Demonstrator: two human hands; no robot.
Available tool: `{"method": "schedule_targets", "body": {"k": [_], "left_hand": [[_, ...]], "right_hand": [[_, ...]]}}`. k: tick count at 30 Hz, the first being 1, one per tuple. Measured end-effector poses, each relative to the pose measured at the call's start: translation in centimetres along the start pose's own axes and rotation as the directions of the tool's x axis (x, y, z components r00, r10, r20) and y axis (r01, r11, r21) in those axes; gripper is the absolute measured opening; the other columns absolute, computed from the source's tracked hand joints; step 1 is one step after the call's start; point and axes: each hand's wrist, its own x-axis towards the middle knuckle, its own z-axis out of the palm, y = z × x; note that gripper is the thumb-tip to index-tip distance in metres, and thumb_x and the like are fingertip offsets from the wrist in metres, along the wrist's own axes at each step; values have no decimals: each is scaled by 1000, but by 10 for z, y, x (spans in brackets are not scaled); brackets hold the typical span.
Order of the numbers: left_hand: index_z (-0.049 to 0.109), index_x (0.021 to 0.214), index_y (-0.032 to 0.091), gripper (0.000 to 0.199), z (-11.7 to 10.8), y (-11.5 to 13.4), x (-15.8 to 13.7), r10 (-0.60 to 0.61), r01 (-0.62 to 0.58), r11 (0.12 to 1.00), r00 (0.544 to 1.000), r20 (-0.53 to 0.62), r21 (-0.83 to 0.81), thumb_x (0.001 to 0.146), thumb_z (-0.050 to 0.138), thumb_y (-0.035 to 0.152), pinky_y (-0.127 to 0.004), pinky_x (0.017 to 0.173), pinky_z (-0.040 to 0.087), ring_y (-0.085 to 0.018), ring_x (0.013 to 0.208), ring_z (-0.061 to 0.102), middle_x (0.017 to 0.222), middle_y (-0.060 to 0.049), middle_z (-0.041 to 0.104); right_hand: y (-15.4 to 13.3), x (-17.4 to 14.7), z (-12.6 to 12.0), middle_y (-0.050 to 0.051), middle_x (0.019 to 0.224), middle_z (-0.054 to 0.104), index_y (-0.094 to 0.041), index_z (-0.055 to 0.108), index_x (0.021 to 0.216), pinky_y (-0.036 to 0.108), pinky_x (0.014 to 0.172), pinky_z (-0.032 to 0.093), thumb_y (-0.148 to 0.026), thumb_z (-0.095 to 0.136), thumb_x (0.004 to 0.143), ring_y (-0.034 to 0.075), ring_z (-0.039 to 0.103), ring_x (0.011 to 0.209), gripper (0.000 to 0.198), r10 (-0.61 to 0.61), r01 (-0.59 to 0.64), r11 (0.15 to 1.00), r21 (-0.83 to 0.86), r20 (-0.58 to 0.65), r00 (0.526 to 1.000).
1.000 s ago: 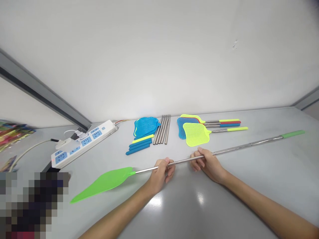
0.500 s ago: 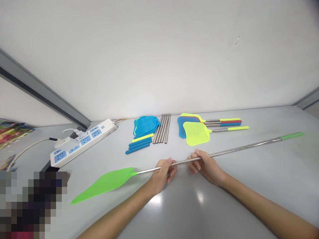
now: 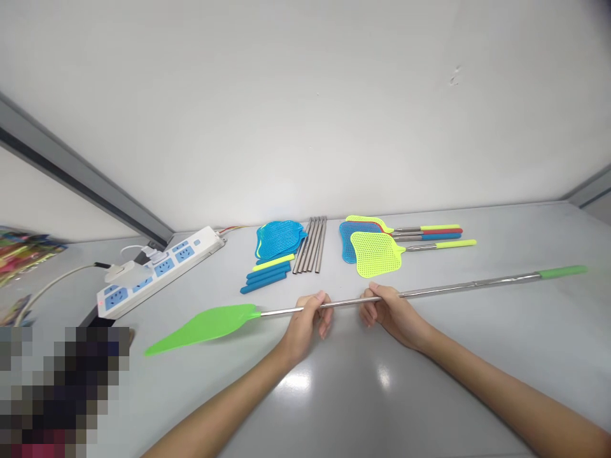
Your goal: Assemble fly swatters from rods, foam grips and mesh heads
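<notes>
A green fly swatter (image 3: pixel 210 323) with a long, extended metal rod is held over the grey table by both my hands. My left hand (image 3: pixel 305 324) is closed round the rod on the side toward the green paddle. Closer to the green handle, my right hand (image 3: pixel 389 312) pinches the same rod between thumb and fingers. The paddle points left and is seen nearly edge-on; the handle reaches far to the right. Just beyond my right hand lies a yellow fly swatter (image 3: pixel 377 254) with its rod pushed short.
Behind it are more fly swatters (image 3: pixel 351 243) in blue, red and yellow. Left of them lie several metal rods (image 3: pixel 312 245), blue paddles (image 3: pixel 279 238) and loose handle sleeves (image 3: pixel 267 278). A power strip (image 3: pixel 160 272) with plugs and cables stands at the left. A wall (image 3: pixel 305 127) closes the back.
The green paddle has swung up and away from me, and the rod lies closer to level. My left hand has moved slightly up and left; both hands keep hold of the rod.
</notes>
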Motion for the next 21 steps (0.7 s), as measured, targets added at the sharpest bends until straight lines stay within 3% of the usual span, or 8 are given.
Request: {"method": "schedule_targets", "body": {"k": [5, 9, 21], "left_hand": [[44, 48, 16, 48, -5, 4, 3, 98, -142, 970, 972, -215, -199, 83, 32, 46, -21, 42, 26, -8, 35, 32, 34, 4, 31], [42, 48, 16, 47, -7, 5, 6, 128, -210, 954, 932, -339, -216, 85, 28, 41, -21, 42, 27, -8, 36, 34, 36, 3, 33], [50, 51, 15, 44, -6, 4, 4, 60, -65, 998, 968, -244, -12, 82, 27, 35, -22, 42, 30, -10, 36, 37, 37, 1, 42]], "right_hand": [[-1, 1, -1, 1, 46, 44, -16, 49, 46, 28, 56, 33, -31, 35, 87, 14, 46, 50, 46, 19, -19, 999, 35, 0, 1000], [-1, 1, -2, 1, 46, 43, -16, 48, 47, 28, 57, 33, -32, 34, 87, 14, 46, 51, 46, 39, -38, 998, 46, -11, 999], [-3, 1, -4, 1, 45, 43, -16, 49, 47, 29, 56, 33, -29, 30, 88, 14, 45, 50, 47, 26, -26, 996, 87, -2, 1000]]}}
